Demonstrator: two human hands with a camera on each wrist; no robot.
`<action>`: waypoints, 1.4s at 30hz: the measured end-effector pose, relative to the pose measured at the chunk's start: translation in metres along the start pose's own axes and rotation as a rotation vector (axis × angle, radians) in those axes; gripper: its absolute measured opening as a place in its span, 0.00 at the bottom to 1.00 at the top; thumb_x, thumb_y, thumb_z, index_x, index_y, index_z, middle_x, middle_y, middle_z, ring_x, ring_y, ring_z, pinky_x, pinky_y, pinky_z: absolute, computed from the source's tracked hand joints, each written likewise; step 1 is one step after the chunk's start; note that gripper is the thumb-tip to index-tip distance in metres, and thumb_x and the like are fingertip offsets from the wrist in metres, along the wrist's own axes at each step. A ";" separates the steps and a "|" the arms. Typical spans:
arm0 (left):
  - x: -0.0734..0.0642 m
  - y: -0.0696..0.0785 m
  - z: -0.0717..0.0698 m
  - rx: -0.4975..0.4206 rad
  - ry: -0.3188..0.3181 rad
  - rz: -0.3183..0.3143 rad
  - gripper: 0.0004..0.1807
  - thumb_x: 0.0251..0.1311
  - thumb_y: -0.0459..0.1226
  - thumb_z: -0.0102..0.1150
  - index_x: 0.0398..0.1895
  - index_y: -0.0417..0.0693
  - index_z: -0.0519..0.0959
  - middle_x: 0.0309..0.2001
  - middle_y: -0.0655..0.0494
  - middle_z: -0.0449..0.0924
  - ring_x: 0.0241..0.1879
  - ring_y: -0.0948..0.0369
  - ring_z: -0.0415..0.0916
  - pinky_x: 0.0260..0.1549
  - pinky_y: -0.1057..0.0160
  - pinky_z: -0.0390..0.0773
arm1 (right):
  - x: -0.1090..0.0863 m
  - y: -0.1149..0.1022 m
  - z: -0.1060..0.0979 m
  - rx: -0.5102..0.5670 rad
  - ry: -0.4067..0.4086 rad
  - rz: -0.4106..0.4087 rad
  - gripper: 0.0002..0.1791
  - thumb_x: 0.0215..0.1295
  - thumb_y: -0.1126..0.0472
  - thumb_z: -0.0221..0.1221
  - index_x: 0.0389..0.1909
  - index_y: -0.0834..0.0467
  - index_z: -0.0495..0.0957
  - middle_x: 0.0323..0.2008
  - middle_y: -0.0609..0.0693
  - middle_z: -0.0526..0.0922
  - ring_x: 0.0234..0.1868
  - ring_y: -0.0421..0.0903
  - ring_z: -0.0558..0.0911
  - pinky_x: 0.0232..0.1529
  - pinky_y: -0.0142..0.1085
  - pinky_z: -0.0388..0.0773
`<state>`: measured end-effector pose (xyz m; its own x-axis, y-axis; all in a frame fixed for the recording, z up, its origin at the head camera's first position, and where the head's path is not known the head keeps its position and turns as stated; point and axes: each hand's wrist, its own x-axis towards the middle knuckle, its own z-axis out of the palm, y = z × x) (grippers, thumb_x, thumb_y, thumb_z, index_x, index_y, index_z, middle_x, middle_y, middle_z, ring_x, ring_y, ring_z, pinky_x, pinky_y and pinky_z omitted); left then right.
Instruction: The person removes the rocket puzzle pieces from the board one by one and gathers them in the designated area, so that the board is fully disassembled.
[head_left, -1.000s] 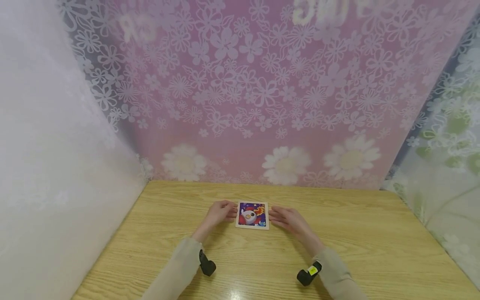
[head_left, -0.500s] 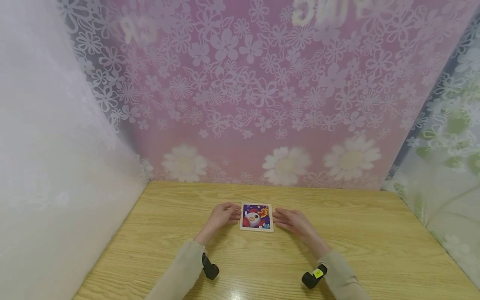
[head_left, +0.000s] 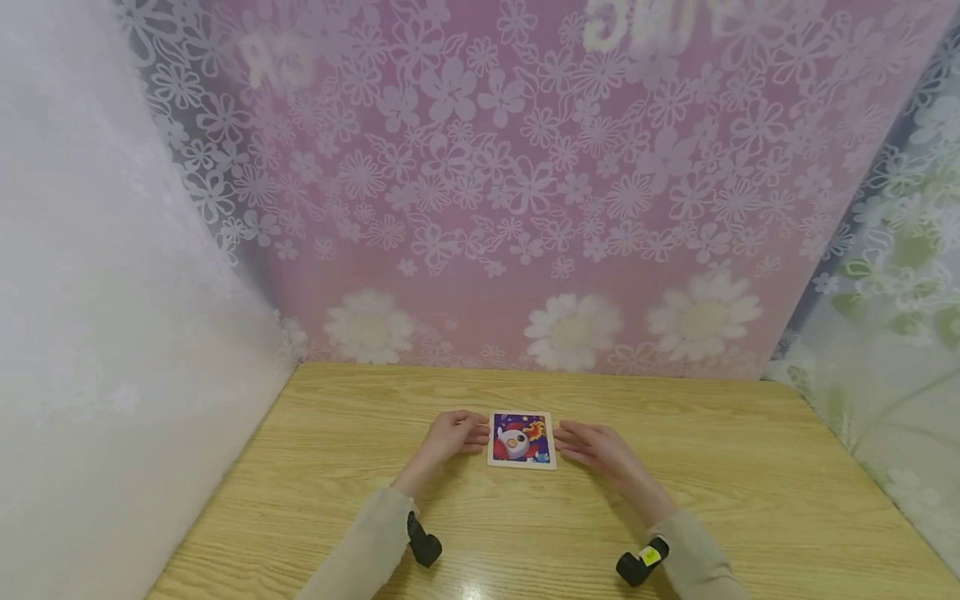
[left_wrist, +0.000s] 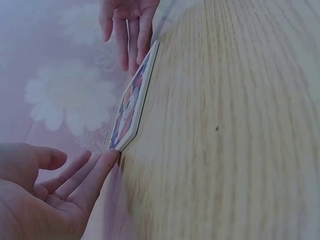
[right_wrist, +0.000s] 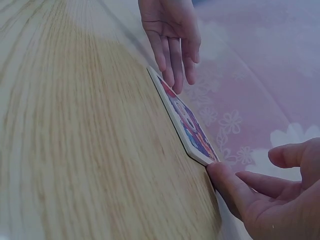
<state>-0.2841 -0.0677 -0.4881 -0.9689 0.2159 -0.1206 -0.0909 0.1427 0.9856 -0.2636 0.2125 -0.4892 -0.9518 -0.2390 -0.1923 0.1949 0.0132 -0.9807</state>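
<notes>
A thin square picture puzzle board [head_left: 522, 440] with a pale border lies flat on the wooden table, showing a cartoon bird on dark blue. My left hand [head_left: 454, 435] touches its left edge with nearly straight fingertips. On the opposite side, my right hand [head_left: 598, 448] has its fingers against the right edge. In the left wrist view, a fingertip of the left hand [left_wrist: 65, 195] meets the corner of the board [left_wrist: 131, 107]. The right wrist view has a finger of the right hand [right_wrist: 275, 190] at the near corner of the board [right_wrist: 182, 120]. Both thumbs stay raised off it.
The wood-grain table [head_left: 480, 525] runs back to a pink floral curtain [head_left: 487, 208]. A white curtain [head_left: 135, 333] hangs along the left side and a green-flowered one [head_left: 892, 350] along the right. Black wrist cameras sit on both sleeves.
The board has slid right and slightly toward the person across the table. Both hands have moved along with it, fingers staying at its two sides.
</notes>
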 end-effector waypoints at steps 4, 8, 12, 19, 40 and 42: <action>0.001 -0.002 0.003 0.010 -0.008 0.014 0.20 0.78 0.35 0.45 0.58 0.24 0.76 0.52 0.29 0.81 0.51 0.40 0.83 0.47 0.50 0.86 | -0.004 -0.002 -0.001 0.000 0.002 0.000 0.28 0.84 0.60 0.39 0.73 0.77 0.56 0.69 0.73 0.66 0.66 0.59 0.76 0.60 0.38 0.79; 0.004 -0.006 0.004 0.002 -0.023 0.021 0.20 0.78 0.36 0.46 0.57 0.26 0.77 0.51 0.32 0.83 0.48 0.44 0.85 0.44 0.54 0.87 | -0.006 -0.002 -0.003 0.002 0.009 0.006 0.28 0.84 0.60 0.38 0.72 0.78 0.56 0.68 0.74 0.66 0.66 0.59 0.76 0.61 0.39 0.79; 0.004 -0.007 0.006 -0.010 -0.028 0.011 0.19 0.78 0.36 0.47 0.57 0.27 0.78 0.50 0.35 0.84 0.47 0.47 0.86 0.42 0.57 0.87 | -0.009 -0.002 -0.005 0.000 0.007 0.012 0.28 0.84 0.60 0.39 0.72 0.78 0.56 0.68 0.74 0.66 0.65 0.58 0.77 0.60 0.39 0.79; 0.003 -0.010 0.008 -0.032 -0.037 0.012 0.19 0.78 0.36 0.46 0.57 0.28 0.78 0.50 0.35 0.85 0.46 0.48 0.86 0.43 0.58 0.87 | -0.014 0.000 -0.009 -0.007 -0.011 0.009 0.29 0.84 0.59 0.39 0.72 0.79 0.54 0.68 0.74 0.66 0.65 0.57 0.78 0.60 0.39 0.79; -0.008 -0.011 0.016 -0.042 -0.065 0.023 0.20 0.78 0.38 0.47 0.58 0.28 0.78 0.51 0.34 0.84 0.49 0.46 0.85 0.44 0.56 0.87 | -0.028 0.001 -0.015 -0.052 -0.038 -0.004 0.30 0.84 0.58 0.39 0.72 0.79 0.54 0.68 0.74 0.67 0.63 0.56 0.79 0.60 0.38 0.79; -0.008 -0.012 0.015 -0.042 -0.066 0.028 0.20 0.78 0.38 0.48 0.58 0.28 0.78 0.51 0.34 0.84 0.48 0.46 0.86 0.43 0.56 0.87 | -0.029 0.001 -0.015 -0.052 -0.032 0.000 0.30 0.84 0.58 0.39 0.72 0.79 0.55 0.68 0.73 0.67 0.63 0.56 0.79 0.60 0.38 0.79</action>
<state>-0.2714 -0.0564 -0.5010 -0.9541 0.2823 -0.0995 -0.0754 0.0952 0.9926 -0.2392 0.2341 -0.4853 -0.9437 -0.2695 -0.1919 0.1815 0.0632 -0.9814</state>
